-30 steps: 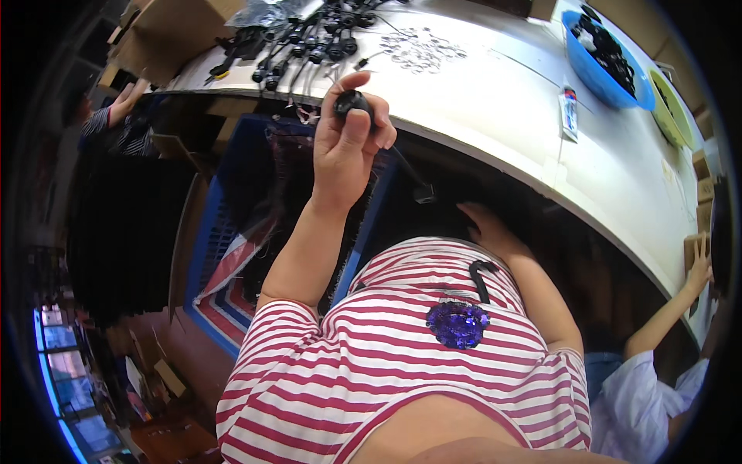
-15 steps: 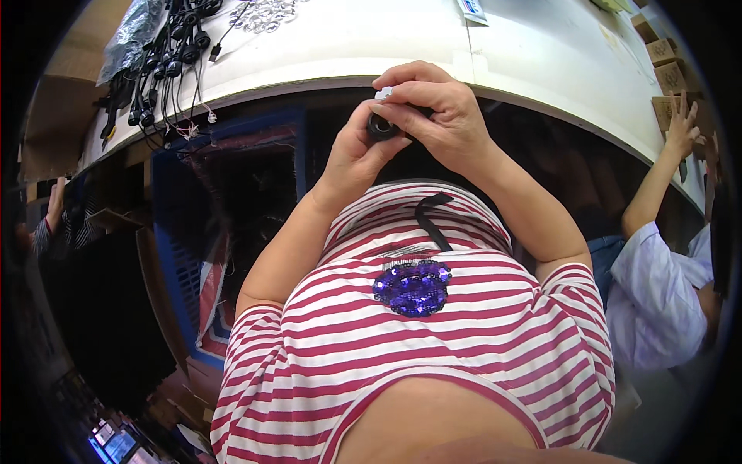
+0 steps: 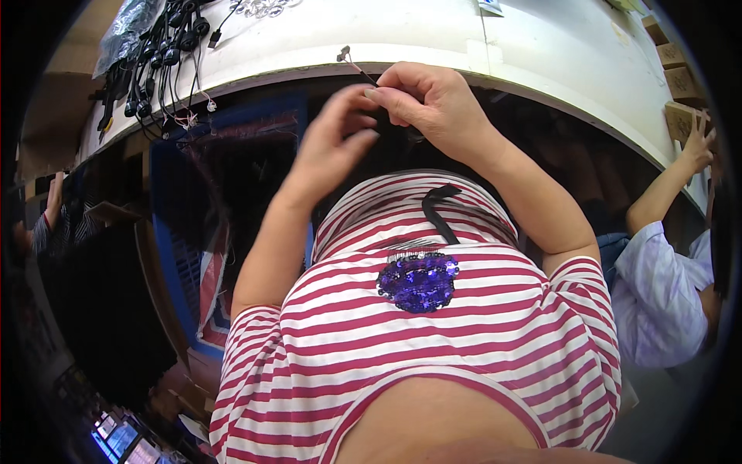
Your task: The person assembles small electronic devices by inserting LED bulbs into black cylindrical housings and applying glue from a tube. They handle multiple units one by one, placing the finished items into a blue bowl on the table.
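My right hand (image 3: 437,108) is closed in a pinch on a thin dark cable (image 3: 371,79) at the table's front edge. Fine wires run up from the pinch to a small dark end piece (image 3: 344,54) lying over the white tabletop. Close beside it, my left hand (image 3: 334,135) is smeared by motion, its fingers loosely bent and apart, with nothing visible between them. Its fingertips come near the right thumb. Whatever else the right palm covers is hidden.
Black cables with round housings (image 3: 166,54) lie at the table's (image 3: 309,35) left, next to a clear plastic bag (image 3: 124,35). Clear rings (image 3: 263,6) sit at the far edge. A blue crate (image 3: 174,255) stands below left. A co-worker's hand (image 3: 698,147) is near cardboard boxes (image 3: 684,85) at right.
My left hand has come away from the black round piece, which no longer shows. The white piece in my right fingers is out of sight; thin wires now stick out from the pinch.
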The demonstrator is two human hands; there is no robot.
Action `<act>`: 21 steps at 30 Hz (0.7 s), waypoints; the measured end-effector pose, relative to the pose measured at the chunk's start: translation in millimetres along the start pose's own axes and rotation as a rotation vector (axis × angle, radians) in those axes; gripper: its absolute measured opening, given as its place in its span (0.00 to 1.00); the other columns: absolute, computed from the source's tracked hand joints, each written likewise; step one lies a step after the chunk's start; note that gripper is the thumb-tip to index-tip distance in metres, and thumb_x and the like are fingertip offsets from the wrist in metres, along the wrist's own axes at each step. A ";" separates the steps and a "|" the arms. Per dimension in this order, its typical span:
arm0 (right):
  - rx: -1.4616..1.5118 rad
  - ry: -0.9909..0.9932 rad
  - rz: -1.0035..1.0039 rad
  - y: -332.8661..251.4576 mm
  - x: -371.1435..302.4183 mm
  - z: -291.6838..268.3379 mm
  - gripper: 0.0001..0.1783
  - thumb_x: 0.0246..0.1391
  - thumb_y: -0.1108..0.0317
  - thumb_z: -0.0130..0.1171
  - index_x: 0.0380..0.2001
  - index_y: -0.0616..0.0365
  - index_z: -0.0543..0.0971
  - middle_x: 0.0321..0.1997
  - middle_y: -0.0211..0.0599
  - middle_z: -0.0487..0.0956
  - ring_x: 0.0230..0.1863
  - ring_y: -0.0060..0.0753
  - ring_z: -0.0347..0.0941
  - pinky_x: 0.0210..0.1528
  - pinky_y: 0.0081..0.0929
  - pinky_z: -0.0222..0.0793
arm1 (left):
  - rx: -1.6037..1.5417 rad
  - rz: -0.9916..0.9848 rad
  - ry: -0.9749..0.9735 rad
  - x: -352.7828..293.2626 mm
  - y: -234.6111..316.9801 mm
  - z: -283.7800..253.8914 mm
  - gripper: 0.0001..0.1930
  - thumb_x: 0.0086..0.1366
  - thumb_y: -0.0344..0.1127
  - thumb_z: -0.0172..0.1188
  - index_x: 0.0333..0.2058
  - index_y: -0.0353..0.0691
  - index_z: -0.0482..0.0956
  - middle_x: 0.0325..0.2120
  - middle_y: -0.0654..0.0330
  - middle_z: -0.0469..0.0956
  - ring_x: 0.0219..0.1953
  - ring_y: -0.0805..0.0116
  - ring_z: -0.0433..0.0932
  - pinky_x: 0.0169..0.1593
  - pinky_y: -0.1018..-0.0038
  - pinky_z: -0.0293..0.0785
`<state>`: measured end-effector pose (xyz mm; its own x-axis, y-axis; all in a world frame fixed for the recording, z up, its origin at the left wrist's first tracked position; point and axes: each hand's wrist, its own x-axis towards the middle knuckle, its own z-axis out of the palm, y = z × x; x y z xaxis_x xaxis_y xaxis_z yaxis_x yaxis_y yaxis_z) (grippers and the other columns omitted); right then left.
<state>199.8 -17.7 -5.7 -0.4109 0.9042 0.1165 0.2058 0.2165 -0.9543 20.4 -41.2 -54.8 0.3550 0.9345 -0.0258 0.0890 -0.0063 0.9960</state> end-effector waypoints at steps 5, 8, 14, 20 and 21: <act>-0.207 -0.047 0.009 -5.7 1.3 3.9 0.11 0.50 0.64 0.56 0.26 0.62 0.76 0.15 0.37 0.72 0.15 0.24 0.65 0.20 0.22 0.61 | 0.103 0.112 0.239 1.5 61.7 -34.7 0.14 0.59 0.30 0.53 0.44 0.34 0.70 0.34 0.62 0.73 0.38 0.78 0.70 0.43 0.83 0.65; -0.268 -0.063 -0.017 -6.4 -0.4 3.6 0.11 0.50 0.63 0.56 0.26 0.61 0.77 0.15 0.37 0.71 0.16 0.25 0.66 0.21 0.23 0.62 | 0.224 0.086 0.203 7.9 62.7 -39.8 0.10 0.58 0.33 0.57 0.35 0.33 0.75 0.27 0.63 0.76 0.32 0.79 0.72 0.38 0.84 0.67; -0.090 -0.087 0.040 -12.4 -4.5 -8.3 0.11 0.54 0.64 0.52 0.29 0.61 0.76 0.18 0.26 0.72 0.19 0.13 0.63 0.21 0.12 0.59 | 0.106 -0.015 0.097 5.5 54.1 -31.9 0.09 0.57 0.33 0.59 0.33 0.33 0.77 0.27 0.62 0.78 0.31 0.80 0.74 0.33 0.86 0.66; -0.160 -0.196 0.090 -11.1 5.0 -14.0 0.11 0.54 0.63 0.52 0.31 0.59 0.77 0.20 0.27 0.73 0.21 0.14 0.66 0.22 0.12 0.62 | 0.158 -0.025 0.104 5.5 52.4 -22.9 0.09 0.56 0.32 0.59 0.33 0.33 0.77 0.26 0.62 0.78 0.30 0.81 0.74 0.32 0.88 0.65; -0.165 -0.210 0.093 -11.1 5.2 -14.8 0.11 0.53 0.62 0.52 0.31 0.60 0.77 0.20 0.27 0.74 0.21 0.14 0.66 0.22 0.12 0.62 | 0.193 -0.034 0.086 5.4 52.5 -23.5 0.09 0.56 0.32 0.59 0.33 0.33 0.77 0.25 0.62 0.78 0.29 0.81 0.74 0.32 0.88 0.65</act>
<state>208.6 -9.9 9.5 -0.5548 0.8307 -0.0454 0.3862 0.2089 -0.8984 5.1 -28.1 -0.6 0.2688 0.9622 -0.0437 0.2791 -0.0344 0.9596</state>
